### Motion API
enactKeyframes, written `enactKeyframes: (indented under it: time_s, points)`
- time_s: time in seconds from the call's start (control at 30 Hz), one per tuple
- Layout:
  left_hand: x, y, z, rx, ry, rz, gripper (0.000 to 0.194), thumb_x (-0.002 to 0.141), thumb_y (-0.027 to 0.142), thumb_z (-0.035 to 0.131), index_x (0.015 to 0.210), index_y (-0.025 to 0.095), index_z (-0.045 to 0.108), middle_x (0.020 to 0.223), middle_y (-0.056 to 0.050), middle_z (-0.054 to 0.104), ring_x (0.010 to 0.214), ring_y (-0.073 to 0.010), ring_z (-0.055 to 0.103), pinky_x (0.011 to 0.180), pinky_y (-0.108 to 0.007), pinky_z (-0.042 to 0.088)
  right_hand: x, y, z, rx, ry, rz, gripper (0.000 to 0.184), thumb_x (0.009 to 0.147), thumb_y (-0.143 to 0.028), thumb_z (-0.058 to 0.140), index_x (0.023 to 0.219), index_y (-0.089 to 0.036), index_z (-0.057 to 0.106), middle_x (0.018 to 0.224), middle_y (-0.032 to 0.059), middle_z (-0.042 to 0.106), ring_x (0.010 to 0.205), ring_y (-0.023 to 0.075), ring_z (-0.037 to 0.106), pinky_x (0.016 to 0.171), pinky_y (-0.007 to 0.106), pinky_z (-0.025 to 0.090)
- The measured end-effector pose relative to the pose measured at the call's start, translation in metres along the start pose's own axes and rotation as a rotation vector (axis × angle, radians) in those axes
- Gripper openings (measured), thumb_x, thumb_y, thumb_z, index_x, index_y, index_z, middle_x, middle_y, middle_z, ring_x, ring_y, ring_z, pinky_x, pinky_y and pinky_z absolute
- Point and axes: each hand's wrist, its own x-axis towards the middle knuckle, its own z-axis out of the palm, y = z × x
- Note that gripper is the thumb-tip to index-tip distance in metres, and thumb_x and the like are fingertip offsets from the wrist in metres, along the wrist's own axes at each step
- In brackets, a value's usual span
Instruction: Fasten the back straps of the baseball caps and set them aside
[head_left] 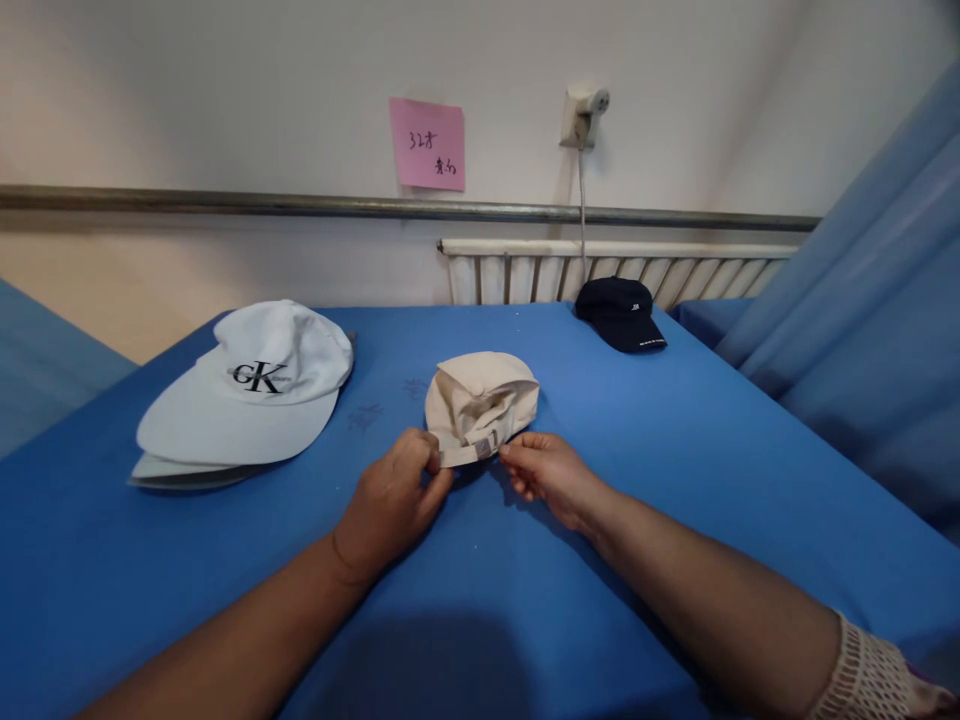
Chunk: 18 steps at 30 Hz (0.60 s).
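Observation:
A beige baseball cap (484,385) rests on the blue-covered table (420,580), its back opening and adjustable strap facing me. My left hand (401,485) is closed on the left end of the strap. With thumb and fingers pinched, my right hand (546,470) grips the strap's right end beside the buckle. The cap's brim is hidden from me. To the left lies a white cap (251,375) with black lettering, stacked over at least one more pale cap whose brim (199,476) shows underneath.
A dark navy cap (619,312) sits at the table's back right. Behind the table are a radiator (540,275), a metal rail (300,204), and a wall socket (583,115) with a hanging cord. A pink note (427,145) is on the wall. Blue curtain (862,300) hangs at the right.

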Motion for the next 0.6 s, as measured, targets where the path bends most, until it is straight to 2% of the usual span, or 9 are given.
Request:
enactKeyframes:
  time_s: [0.1, 0.2, 0.27, 0.37, 0.5, 0.6]
  points:
    - [0.002, 0.002, -0.001, -0.037, -0.049, 0.002, 0.016, 0.086, 0.017, 0.051, 0.071, 0.021, 0.045, 0.073, -0.002, 0.056, 0.065, -0.0151, 0.054, 0.062, -0.027, 0.043, 0.006, 0.004, -0.002, -0.167, 0.18, -0.214, 0.028, 0.074, -0.04, 0.069, 0.065, -0.02, 0.053, 0.049, -0.0055, 0.048, 0.043, 0.0083, 0.043, 0.043, 0.022, 0.03]
    - [0.001, 0.004, 0.0, -0.008, -0.111, 0.027, 0.017, 0.087, 0.016, 0.049, 0.072, 0.021, 0.045, 0.073, -0.001, 0.052, 0.063, -0.0144, 0.051, 0.061, -0.027, 0.042, 0.004, 0.005, -0.002, -0.303, 0.261, -0.459, 0.014, 0.081, -0.033, 0.063, 0.076, -0.021, 0.057, 0.063, -0.0029, 0.056, 0.053, 0.0103, 0.048, 0.052, 0.024, 0.038]
    - [0.0, 0.006, 0.002, 0.008, -0.163, 0.048, 0.016, 0.087, 0.015, 0.047, 0.073, 0.02, 0.045, 0.074, -0.001, 0.051, 0.062, -0.0142, 0.05, 0.06, -0.027, 0.041, -0.002, 0.004, 0.001, -0.433, 0.225, -0.578, 0.006, 0.084, -0.025, 0.059, 0.088, -0.021, 0.061, 0.082, 0.0007, 0.063, 0.062, 0.0116, 0.053, 0.06, 0.025, 0.042]
    - [0.0, 0.008, 0.004, -0.002, -0.277, 0.053, 0.015, 0.087, 0.013, 0.046, 0.074, 0.02, 0.046, 0.076, -0.001, 0.051, 0.062, -0.0141, 0.05, 0.059, -0.026, 0.039, -0.011, 0.002, 0.005, -0.622, 0.117, -0.715, 0.016, 0.086, -0.017, 0.056, 0.098, -0.023, 0.064, 0.101, 0.0039, 0.064, 0.077, 0.014, 0.059, 0.07, 0.027, 0.046]
    - [0.002, 0.009, 0.003, -0.099, -0.442, 0.052, 0.014, 0.086, 0.015, 0.049, 0.074, 0.02, 0.047, 0.076, -0.001, 0.054, 0.065, -0.0145, 0.051, 0.059, -0.025, 0.038, -0.012, 0.003, 0.005, -0.73, 0.033, -0.787, 0.019, 0.085, -0.011, 0.056, 0.097, -0.022, 0.066, 0.102, 0.0043, 0.064, 0.093, 0.0168, 0.061, 0.083, 0.03, 0.047]
    - [0.003, 0.007, 0.001, -0.199, -0.511, 0.029, 0.012, 0.087, 0.021, 0.052, 0.075, 0.02, 0.051, 0.075, 0.0, 0.057, 0.066, -0.0143, 0.053, 0.06, -0.024, 0.039, -0.01, 0.002, 0.003, -0.788, 0.047, -0.744, 0.018, 0.084, -0.01, 0.057, 0.093, -0.022, 0.066, 0.096, 0.0034, 0.063, 0.088, 0.016, 0.06, 0.08, 0.029, 0.047]
